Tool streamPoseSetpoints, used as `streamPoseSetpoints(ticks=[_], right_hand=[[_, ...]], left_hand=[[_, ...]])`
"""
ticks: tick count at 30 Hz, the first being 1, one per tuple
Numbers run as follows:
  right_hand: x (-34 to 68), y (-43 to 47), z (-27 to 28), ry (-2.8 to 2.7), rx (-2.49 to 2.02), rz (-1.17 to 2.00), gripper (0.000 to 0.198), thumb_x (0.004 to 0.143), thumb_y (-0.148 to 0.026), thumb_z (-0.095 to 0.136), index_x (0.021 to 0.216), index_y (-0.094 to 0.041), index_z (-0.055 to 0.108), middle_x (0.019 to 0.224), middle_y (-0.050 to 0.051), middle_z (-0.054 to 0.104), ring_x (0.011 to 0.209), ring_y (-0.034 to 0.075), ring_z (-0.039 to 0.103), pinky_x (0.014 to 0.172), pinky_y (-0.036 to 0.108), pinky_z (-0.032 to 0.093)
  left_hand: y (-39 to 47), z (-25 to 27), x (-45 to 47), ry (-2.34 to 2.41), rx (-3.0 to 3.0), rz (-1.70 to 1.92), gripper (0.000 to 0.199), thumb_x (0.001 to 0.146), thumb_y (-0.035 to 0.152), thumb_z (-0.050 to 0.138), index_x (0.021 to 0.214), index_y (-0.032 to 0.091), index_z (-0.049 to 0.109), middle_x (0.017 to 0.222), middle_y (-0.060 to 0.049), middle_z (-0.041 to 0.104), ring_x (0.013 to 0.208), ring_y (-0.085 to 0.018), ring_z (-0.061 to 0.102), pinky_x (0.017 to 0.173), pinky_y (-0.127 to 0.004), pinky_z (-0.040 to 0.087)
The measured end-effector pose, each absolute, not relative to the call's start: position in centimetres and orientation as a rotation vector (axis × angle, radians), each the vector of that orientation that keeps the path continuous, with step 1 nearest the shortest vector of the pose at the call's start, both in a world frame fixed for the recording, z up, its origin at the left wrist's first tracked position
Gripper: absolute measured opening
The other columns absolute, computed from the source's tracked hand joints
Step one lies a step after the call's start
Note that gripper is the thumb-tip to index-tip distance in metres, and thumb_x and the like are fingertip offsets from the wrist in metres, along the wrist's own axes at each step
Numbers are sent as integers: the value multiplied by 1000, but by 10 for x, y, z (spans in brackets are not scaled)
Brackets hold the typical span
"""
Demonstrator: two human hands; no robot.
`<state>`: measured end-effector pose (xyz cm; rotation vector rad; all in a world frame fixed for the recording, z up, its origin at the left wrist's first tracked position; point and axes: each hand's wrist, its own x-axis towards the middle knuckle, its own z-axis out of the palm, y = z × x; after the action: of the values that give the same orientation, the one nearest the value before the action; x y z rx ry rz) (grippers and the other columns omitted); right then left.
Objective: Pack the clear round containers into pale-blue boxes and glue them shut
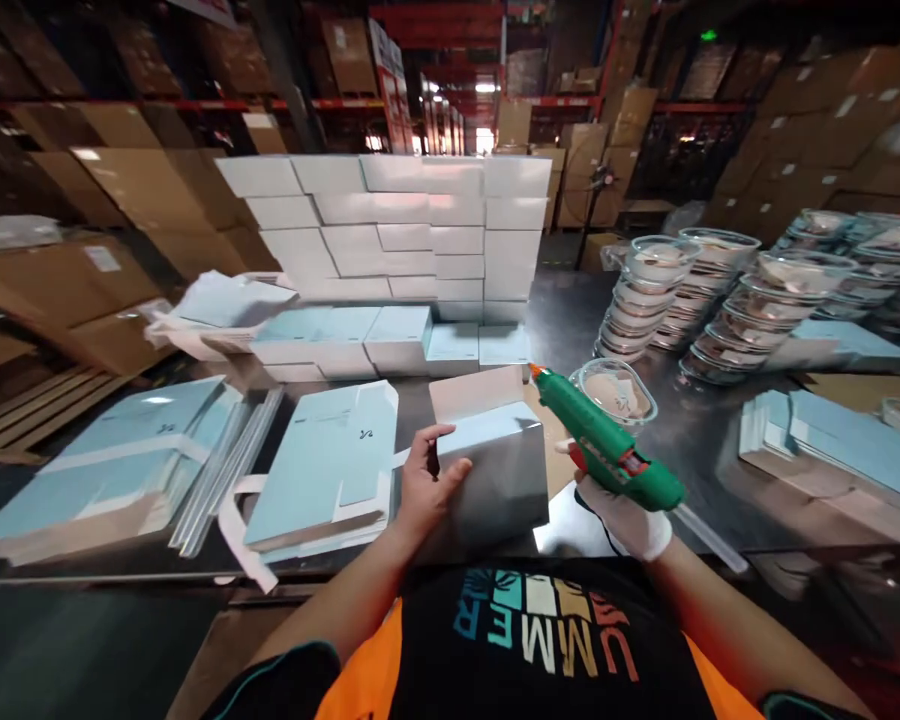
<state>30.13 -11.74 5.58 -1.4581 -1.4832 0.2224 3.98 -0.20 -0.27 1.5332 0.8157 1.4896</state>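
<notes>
My left hand (429, 480) grips the left side of a small carton (501, 480), its thumb on the near face and fingers behind. One end flap of the carton stands raised at the far side. In my gloved right hand (621, 510) is a green hot glue gun (600, 440), its orange nozzle pointing up and left, just past the carton's right edge. A clear glue stick (709, 538) pokes out of the gun's back end. Left of the carton lies a stack of flat light-blue cartons (319, 460) with a loose white strap (241, 530).
Behind stands a wall of white boxes (405, 240). Clear glue sticks (229, 475) lie beside a strapped carton stack (112, 470) at left. Stacked clear tubs (641, 290) rise at the back right, with one tub (619, 392) behind the glue gun. More flat cartons (840, 450) lie right.
</notes>
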Motion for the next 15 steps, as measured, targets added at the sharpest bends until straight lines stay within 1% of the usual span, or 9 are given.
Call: streamPoseSetpoints(ticks=[3,4,6,9,12,15], right_hand=[[288,-122,70,-1661,-1416,63,12,84,-27,68,90,-21,76,84,7,78,73,24,73,73,37,62],[282,-122,74,-1728,-1393,17,9,82,-25,68,86,-20,74,78,6,74,68,23,70,68,35,59],[272,-119,79,-1821,-1353,-17,6,79,-24,67,81,-20,71,73,5,70,64,21,66,62,33,54],[261,-113,83,-1878,-1338,19,5,77,-26,67,76,-21,66,70,4,67,62,21,64,60,32,50],[262,-110,81,-1852,-1386,42,7,78,-27,69,79,-21,66,72,4,67,63,21,63,61,32,51],[275,-110,71,-1686,-1493,130,9,81,-29,68,77,-23,64,72,4,67,65,20,64,63,32,52]], left_hand=[[-4,-4,44,825,1592,1510,62,80,69,90,117,23,72,111,-8,72,102,-26,70,88,-36,58],[-5,-5,45,828,1638,1523,61,81,68,90,117,22,72,113,-8,73,102,-27,71,87,-36,58],[-5,-9,47,820,1733,1545,58,83,65,89,119,22,73,116,-9,75,102,-27,72,86,-36,58],[-6,-12,49,777,1796,1552,55,86,62,88,119,22,72,113,-9,76,102,-27,73,90,-38,59],[-8,-14,48,779,1830,1558,53,85,60,89,119,23,72,113,-8,75,106,-27,72,95,-39,59],[-8,-14,43,839,1869,1550,53,85,58,90,121,23,73,115,-8,74,107,-26,71,93,-37,57]])
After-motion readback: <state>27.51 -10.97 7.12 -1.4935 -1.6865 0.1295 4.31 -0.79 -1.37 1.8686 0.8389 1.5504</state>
